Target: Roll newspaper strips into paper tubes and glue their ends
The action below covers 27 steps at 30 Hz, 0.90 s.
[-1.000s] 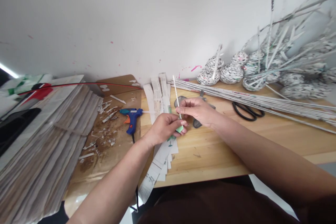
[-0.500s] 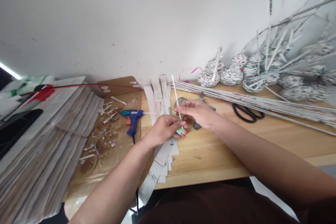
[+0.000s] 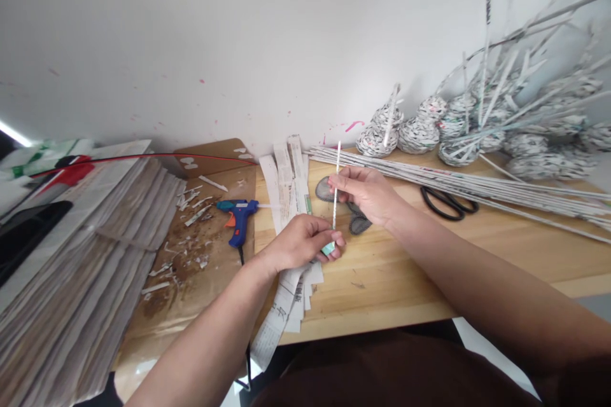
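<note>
A thin white paper tube [image 3: 337, 203] stands nearly upright between my hands. Its lower end, where a pale green bit of paper shows, is pinched in my left hand [image 3: 310, 241]. My right hand [image 3: 365, 191] grips the tube higher up with thumb and fingertips. Paper strips [image 3: 291, 187] lie under and beside my left hand, one hanging over the table's front edge. Behind my right hand is a dark grey object [image 3: 360, 221], partly covered by it.
A blue glue gun [image 3: 242, 222] lies left of the strips, near paper scraps [image 3: 198, 210]. Stacked paper [image 3: 109, 254] fills the left. Long paper rods [image 3: 429, 178], black-handled scissors [image 3: 449, 203] and woven paper shapes [image 3: 420, 130] are on the right.
The tube has turned from leaning left to nearly upright, and its top has moved right. My right hand has shifted up along it, away from my left hand.
</note>
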Each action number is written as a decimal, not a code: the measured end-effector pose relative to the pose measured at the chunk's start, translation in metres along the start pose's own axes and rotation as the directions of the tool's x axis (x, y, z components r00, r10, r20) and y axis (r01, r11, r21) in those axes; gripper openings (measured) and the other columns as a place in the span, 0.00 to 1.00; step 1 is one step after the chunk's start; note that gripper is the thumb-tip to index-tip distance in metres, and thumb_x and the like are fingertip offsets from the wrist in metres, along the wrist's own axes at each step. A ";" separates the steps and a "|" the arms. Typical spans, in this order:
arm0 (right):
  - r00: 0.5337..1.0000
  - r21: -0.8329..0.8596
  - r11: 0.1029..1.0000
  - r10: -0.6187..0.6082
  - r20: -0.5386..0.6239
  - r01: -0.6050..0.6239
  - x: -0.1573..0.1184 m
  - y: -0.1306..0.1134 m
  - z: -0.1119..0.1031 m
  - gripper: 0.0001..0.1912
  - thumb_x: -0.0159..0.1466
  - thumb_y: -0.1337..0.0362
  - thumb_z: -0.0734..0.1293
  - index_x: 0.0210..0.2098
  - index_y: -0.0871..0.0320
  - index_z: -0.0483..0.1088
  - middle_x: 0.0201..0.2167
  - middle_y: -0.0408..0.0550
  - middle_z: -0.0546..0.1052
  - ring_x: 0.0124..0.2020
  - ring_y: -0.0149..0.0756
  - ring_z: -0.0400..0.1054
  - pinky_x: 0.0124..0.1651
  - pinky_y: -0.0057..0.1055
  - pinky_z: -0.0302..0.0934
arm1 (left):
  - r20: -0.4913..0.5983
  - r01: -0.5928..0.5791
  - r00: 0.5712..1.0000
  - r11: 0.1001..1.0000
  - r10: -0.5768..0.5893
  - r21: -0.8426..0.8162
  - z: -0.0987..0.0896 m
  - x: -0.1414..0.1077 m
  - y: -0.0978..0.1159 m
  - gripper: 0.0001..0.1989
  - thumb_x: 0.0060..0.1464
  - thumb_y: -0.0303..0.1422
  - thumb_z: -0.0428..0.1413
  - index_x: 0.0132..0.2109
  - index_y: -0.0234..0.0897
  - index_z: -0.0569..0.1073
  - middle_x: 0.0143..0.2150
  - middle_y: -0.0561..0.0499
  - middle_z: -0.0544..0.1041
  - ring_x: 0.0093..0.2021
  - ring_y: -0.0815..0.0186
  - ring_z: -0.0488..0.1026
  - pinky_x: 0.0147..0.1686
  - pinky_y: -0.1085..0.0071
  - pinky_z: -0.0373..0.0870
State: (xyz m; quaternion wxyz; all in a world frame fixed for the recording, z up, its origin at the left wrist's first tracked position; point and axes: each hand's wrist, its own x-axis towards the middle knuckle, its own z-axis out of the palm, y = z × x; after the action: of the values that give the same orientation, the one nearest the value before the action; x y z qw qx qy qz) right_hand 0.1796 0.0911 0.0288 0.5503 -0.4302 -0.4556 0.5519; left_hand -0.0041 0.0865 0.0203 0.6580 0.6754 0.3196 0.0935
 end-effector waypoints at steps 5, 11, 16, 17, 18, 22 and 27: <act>0.999 0.040 0.999 0.008 0.047 -0.010 0.000 -0.001 -0.003 0.12 0.55 0.55 0.74 0.29 0.57 0.76 0.30 0.46 0.76 0.32 0.31 0.68 0.30 0.27 0.58 | 0.006 -0.001 1.000 1.000 0.001 0.007 0.000 0.000 -0.001 0.18 0.58 0.45 0.54 0.37 0.32 0.77 0.30 0.48 0.77 0.31 0.68 0.74 0.32 0.72 0.73; 1.000 0.050 0.999 0.010 0.025 -0.012 0.000 -0.001 -0.004 0.13 0.54 0.54 0.74 0.30 0.58 0.77 0.31 0.46 0.76 0.32 0.31 0.68 0.30 0.25 0.59 | 0.008 0.011 1.000 1.000 -0.011 0.014 0.001 -0.001 0.000 0.18 0.58 0.44 0.54 0.37 0.32 0.77 0.31 0.47 0.78 0.30 0.68 0.75 0.32 0.72 0.74; 0.986 -0.070 0.995 0.080 0.148 -0.070 -0.005 -0.004 -0.003 0.18 0.58 0.48 0.70 0.37 0.57 0.77 0.34 0.48 0.77 0.35 0.33 0.71 0.31 0.26 0.63 | -0.059 0.012 0.998 0.999 -0.014 -0.039 -0.003 0.000 0.001 0.19 0.57 0.46 0.55 0.38 0.31 0.77 0.31 0.46 0.78 0.31 0.67 0.76 0.32 0.72 0.74; 0.973 -0.111 0.990 0.107 0.203 -0.086 -0.007 -0.005 -0.003 0.18 0.58 0.48 0.70 0.36 0.57 0.77 0.32 0.47 0.77 0.33 0.33 0.71 0.31 0.27 0.64 | -0.084 0.000 0.996 0.998 -0.005 -0.055 -0.004 0.001 0.001 0.19 0.57 0.46 0.55 0.38 0.31 0.77 0.31 0.46 0.78 0.32 0.67 0.76 0.32 0.72 0.74; 0.955 -0.145 0.984 0.136 0.264 -0.100 -0.008 -0.006 -0.002 0.18 0.57 0.48 0.71 0.34 0.58 0.76 0.28 0.47 0.77 0.30 0.33 0.71 0.31 0.28 0.65 | -0.109 -0.017 0.994 0.998 0.010 -0.069 -0.005 0.001 0.001 0.19 0.56 0.46 0.55 0.38 0.31 0.77 0.31 0.46 0.78 0.32 0.67 0.76 0.32 0.72 0.74; 0.891 -0.160 0.978 0.188 0.413 -0.132 -0.012 -0.004 0.001 0.17 0.57 0.50 0.72 0.29 0.58 0.71 0.20 0.42 0.73 0.23 0.32 0.70 0.30 0.31 0.66 | -0.182 -0.069 0.982 0.994 0.052 -0.086 -0.007 0.002 0.000 0.20 0.55 0.46 0.57 0.39 0.30 0.77 0.32 0.45 0.78 0.32 0.67 0.75 0.33 0.71 0.74; 0.961 -0.102 0.986 0.155 0.228 -0.134 -0.008 0.006 0.003 0.17 0.53 0.53 0.75 0.25 0.58 0.69 0.18 0.39 0.72 0.19 0.28 0.67 0.23 0.26 0.62 | -0.158 -0.054 0.987 0.996 0.043 -0.066 -0.004 0.002 0.001 0.19 0.54 0.45 0.58 0.35 0.30 0.76 0.32 0.46 0.77 0.32 0.67 0.75 0.33 0.72 0.74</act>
State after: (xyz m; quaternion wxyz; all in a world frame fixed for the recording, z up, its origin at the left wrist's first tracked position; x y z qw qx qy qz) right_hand 0.1753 0.0829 0.0232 0.4318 -0.4169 -0.5081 0.6178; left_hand -0.0044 0.0908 0.0213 0.6519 0.6499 0.3502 0.1732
